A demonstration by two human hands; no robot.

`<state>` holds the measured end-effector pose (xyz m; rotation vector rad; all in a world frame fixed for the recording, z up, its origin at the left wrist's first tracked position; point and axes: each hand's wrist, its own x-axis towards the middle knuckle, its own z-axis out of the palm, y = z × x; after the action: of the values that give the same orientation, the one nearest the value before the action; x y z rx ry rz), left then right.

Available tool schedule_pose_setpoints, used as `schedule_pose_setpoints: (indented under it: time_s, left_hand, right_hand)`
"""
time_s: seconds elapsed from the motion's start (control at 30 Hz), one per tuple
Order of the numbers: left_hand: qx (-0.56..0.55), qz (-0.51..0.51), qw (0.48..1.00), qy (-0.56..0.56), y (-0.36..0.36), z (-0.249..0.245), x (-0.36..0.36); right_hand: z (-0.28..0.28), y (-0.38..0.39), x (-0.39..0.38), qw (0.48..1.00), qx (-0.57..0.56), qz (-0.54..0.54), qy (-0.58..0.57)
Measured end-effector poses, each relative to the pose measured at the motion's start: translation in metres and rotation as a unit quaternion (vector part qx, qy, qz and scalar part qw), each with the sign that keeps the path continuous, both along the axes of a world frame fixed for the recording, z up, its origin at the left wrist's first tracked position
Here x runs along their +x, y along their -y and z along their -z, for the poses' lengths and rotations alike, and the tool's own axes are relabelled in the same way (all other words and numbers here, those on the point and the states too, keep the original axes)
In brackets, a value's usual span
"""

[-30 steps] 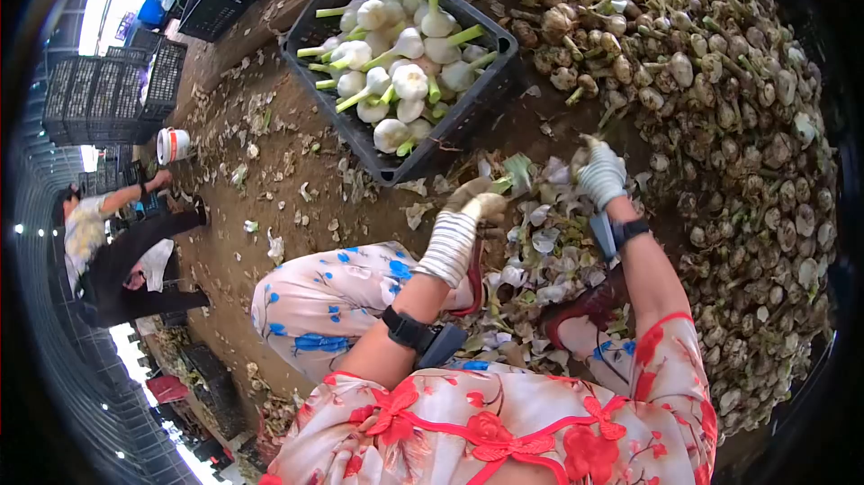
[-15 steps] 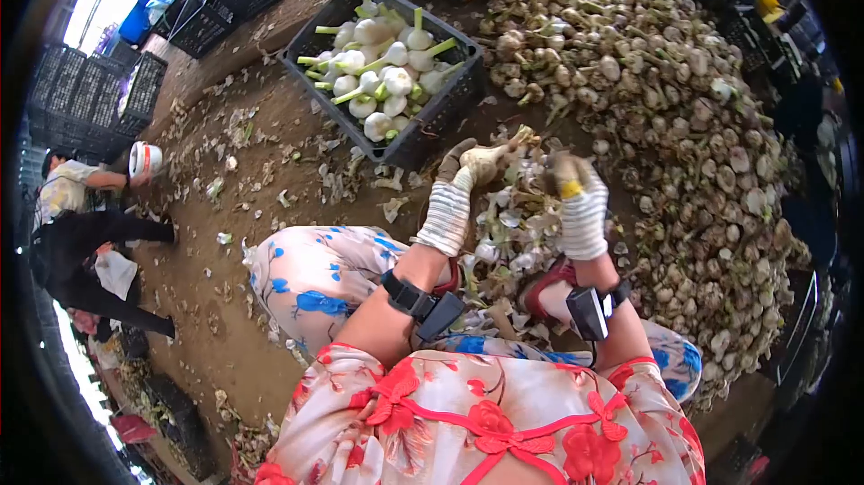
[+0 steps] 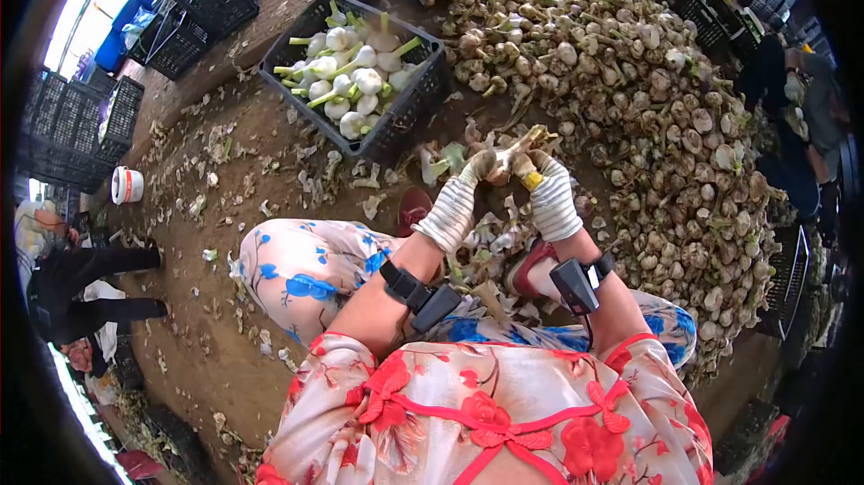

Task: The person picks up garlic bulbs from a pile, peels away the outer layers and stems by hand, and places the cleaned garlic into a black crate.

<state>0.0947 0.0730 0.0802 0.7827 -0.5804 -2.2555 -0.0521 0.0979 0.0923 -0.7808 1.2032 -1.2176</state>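
Both of my hands wear whitish knitted gloves with dirty fingers, and they meet over the ground before my knees. My left hand is closed round a garlic bulb, whose stem points up and right. My right hand, with a yellow band on one finger, pinches the same garlic near the base of its stem. Loose peeled skins lie below the hands. Up and left stands a black crate of cleaned white garlic with green stems. A big heap of unpeeled garlic spreads to the right.
Stacked black crates stand at the far left, others along the top. A white bucket sits on the ground near a person in dark trousers. Another person is at the right edge. A crate lies beside the heap.
My right hand has moved in to the garlic and now grips it with my left. The view has shifted slightly. The person at left no longer holds the white bucket.
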Motion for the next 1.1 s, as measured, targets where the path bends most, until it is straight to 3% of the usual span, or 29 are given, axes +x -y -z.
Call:
schedule_pose_setpoints:
  time_s: [0.13, 0.23, 0.27, 0.3, 0.37, 0.4, 0.43, 0.5, 0.53, 0.63, 0.7, 0.73, 0.77, 0.83, 0.87, 0.93, 0.97, 1.0, 1.03, 1.07, 1.1]
  left_hand:
    - [-0.060, -0.008, 0.995, 0.086, -0.003, -0.006, 0.001]
    - [0.000, -0.015, 0.998, 0.060, -0.005, -0.010, 0.002]
    - [0.080, -0.084, 0.993, 0.034, -0.004, -0.011, -0.006]
    - [0.082, -0.083, 0.993, 0.034, -0.003, -0.009, -0.004]
    - [0.200, -0.009, 0.978, -0.055, 0.000, 0.007, 0.008]
    - [0.170, 0.084, 0.964, -0.186, 0.004, 0.008, 0.013]
    - [0.168, 0.086, 0.964, -0.186, 0.003, 0.011, 0.012]
    - [0.010, -0.004, 0.999, 0.034, -0.002, 0.005, 0.002]
    - [-0.169, -0.125, 0.973, 0.100, 0.001, -0.006, -0.010]
    - [-0.242, -0.155, 0.956, 0.059, -0.015, -0.007, -0.009]
    - [-0.208, -0.163, 0.959, 0.105, -0.012, -0.008, -0.007]
    - [-0.148, -0.140, 0.973, 0.105, -0.010, -0.010, -0.003]
    - [-0.064, -0.193, 0.975, 0.086, -0.009, 0.002, -0.006]
    - [0.081, -0.036, 0.996, 0.001, -0.005, -0.005, 0.006]
    - [0.082, -0.037, 0.996, 0.001, -0.003, -0.002, 0.008]
    - [0.058, 0.079, 0.981, -0.166, 0.002, 0.001, 0.010]
    - [0.057, 0.077, 0.981, -0.167, 0.002, 0.003, 0.009]
    - [0.090, 0.039, 0.993, -0.058, 0.003, -0.005, 0.004]
    - [0.124, -0.001, 0.991, 0.050, 0.003, -0.013, 0.002]
    - [0.103, 0.019, 0.994, -0.018, 0.004, -0.019, 0.003]
    - [0.104, 0.019, 0.994, -0.018, 0.003, -0.014, 0.003]
  right_hand:
    - [0.003, 0.003, 0.001, 0.999, -0.010, 0.035, 0.039]
    - [0.006, 0.002, -0.003, 1.000, -0.014, 0.004, 0.010]
    - [0.007, 0.001, -0.004, 0.999, -0.035, -0.014, -0.007]
    - [0.008, -0.001, -0.006, 0.998, -0.055, -0.032, -0.025]
    - [0.014, -0.003, -0.008, 0.992, -0.091, -0.044, -0.072]
    - [0.015, -0.004, -0.006, 0.991, -0.096, -0.035, -0.082]
    - [0.018, -0.003, -0.004, 0.990, -0.102, -0.025, -0.091]
    - [0.024, 0.000, -0.004, 0.997, -0.073, 0.009, -0.027]
    - [0.022, 0.001, -0.004, 0.998, -0.059, 0.018, 0.010]
    - [0.004, -0.004, 0.005, 0.997, -0.021, 0.029, 0.070]
    - [0.001, -0.002, 0.006, 0.997, -0.048, 0.023, -0.056]
    - [0.015, 0.001, 0.007, 0.980, -0.127, 0.037, -0.151]
    - [0.019, 0.001, 0.006, 0.980, -0.128, 0.036, -0.151]
    - [0.017, -0.001, 0.010, 0.928, -0.223, 0.041, -0.296]
    - [0.013, 0.003, 0.008, 0.929, -0.180, 0.043, -0.321]
    - [0.013, 0.003, 0.008, 0.972, -0.105, 0.037, -0.207]
    - [0.015, 0.000, 0.008, 0.985, -0.081, 0.031, -0.152]
    - [0.012, -0.002, 0.008, 0.984, -0.083, 0.028, -0.154]
    - [0.008, -0.004, 0.009, 0.995, -0.059, 0.041, -0.075]
    - [0.005, -0.006, 0.009, 0.998, -0.033, 0.056, 0.005]
    - [0.005, -0.007, 0.008, 0.998, -0.032, 0.056, 0.005]
